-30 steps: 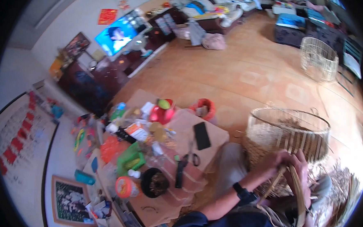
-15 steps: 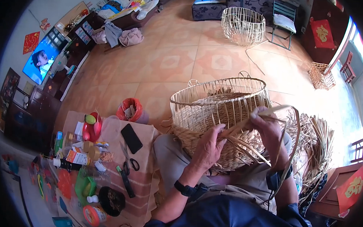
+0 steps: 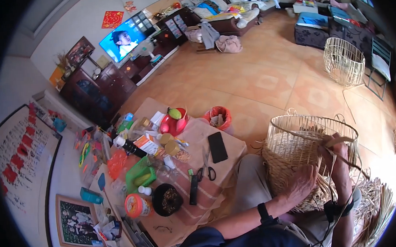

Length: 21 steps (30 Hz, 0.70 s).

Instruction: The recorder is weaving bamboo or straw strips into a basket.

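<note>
A half-woven straw basket (image 3: 298, 149) on a wire frame rests on my lap at the right. My left hand (image 3: 302, 183) presses flat against the woven side of the basket, a dark watch on its wrist. My right hand (image 3: 340, 154) is at the basket's right rim, fingers closed on a flat straw strand (image 3: 337, 140) that runs across the rim. Loose straw (image 3: 374, 203) lies below and to the right of the basket.
A low table (image 3: 228, 142) to my left carries a black phone (image 3: 217, 147), scissors (image 3: 207, 170), a remote (image 3: 193, 190), a green basket (image 3: 140, 175), jars and a red fruit bowl (image 3: 173, 122). An orange bin (image 3: 218, 117) and an empty wire basket frame (image 3: 343, 62) stand on the tiled floor.
The view has swung back and forth between table and basket. My left hand has slid lower on the basket's side; my right hand stays at the rim with the strand.
</note>
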{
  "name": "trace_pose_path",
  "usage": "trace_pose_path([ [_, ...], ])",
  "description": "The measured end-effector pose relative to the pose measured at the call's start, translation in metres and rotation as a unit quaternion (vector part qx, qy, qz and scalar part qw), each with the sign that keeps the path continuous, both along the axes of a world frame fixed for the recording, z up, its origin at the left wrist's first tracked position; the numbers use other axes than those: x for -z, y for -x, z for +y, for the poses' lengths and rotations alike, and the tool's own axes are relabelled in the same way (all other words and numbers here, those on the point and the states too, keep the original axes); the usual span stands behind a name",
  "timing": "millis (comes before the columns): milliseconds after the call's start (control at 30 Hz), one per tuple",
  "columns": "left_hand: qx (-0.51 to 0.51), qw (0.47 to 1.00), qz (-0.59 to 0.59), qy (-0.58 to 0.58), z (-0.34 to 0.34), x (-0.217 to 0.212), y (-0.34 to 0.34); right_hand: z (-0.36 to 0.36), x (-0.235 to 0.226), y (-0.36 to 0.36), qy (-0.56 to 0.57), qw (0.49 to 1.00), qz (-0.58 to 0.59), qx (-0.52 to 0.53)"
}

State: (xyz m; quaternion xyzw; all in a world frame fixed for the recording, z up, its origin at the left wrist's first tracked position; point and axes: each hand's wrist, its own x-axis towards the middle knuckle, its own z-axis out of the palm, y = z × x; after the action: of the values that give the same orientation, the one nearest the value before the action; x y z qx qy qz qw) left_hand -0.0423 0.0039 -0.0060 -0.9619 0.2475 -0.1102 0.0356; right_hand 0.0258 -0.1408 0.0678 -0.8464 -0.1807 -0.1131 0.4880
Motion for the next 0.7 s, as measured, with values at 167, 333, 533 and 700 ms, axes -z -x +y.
trace_pose_path([
  [167,-0.001,0.995,-0.040,-0.088,-0.003,-0.004,-0.002,0.014,-0.008,0.036,0.115,0.992,-0.044,0.037],
  [333,0.016,0.994,-0.033,-0.099,-0.013,0.017,-0.006,0.001,0.027,0.042,0.244,0.950,-0.191,0.031],
  [533,0.048,0.990,-0.030,0.126,-0.001,0.071,-0.021,0.015,0.037,0.012,0.287,0.949,-0.094,0.088],
  [700,0.094,0.979,-0.026,0.180,0.012,0.043,-0.011,0.017,0.023,0.025,0.277,0.955,-0.030,0.100],
])
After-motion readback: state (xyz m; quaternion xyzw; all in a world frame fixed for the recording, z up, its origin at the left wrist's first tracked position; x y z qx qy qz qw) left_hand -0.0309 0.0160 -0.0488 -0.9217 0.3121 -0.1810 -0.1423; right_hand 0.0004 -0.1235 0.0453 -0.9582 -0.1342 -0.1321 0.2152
